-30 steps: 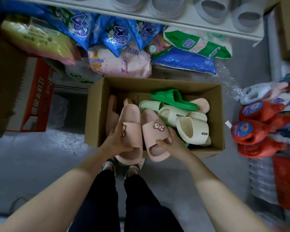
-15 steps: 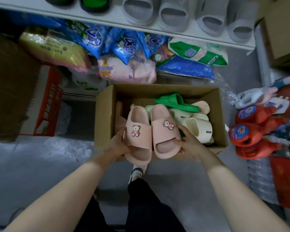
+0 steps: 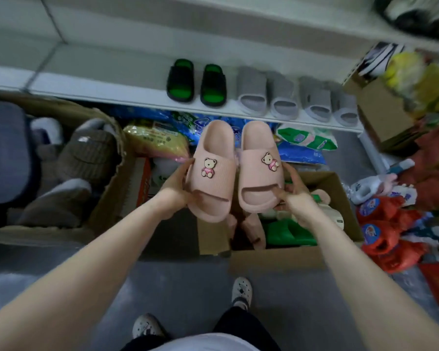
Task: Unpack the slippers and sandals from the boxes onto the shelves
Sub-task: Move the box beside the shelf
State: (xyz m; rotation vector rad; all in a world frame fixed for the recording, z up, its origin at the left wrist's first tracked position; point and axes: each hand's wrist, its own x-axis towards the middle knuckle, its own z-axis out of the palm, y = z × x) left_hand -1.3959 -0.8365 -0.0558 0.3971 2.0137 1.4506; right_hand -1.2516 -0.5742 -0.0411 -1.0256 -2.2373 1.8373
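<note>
Pink bear slippers, one pair, raised side by side above our open cardboard box (image 3: 337,188), below the shelf (image 3: 137,89). Our left hand (image 3: 178,191) grips the left slipper (image 3: 211,173); our right hand (image 3: 293,198) grips the right slipper (image 3: 260,171), fingers curled round each, arms extended forward.

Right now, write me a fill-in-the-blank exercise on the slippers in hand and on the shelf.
1. Each pale pink foam slipper carries a small ____ badge on its strap.
2. The left hand and the right hand each hold ____ pink slipper.
3. On the white metal shelf, the black slippers with green insoles stand to the ____ of the grey slippers.

Missing words: bear; one; left
</note>
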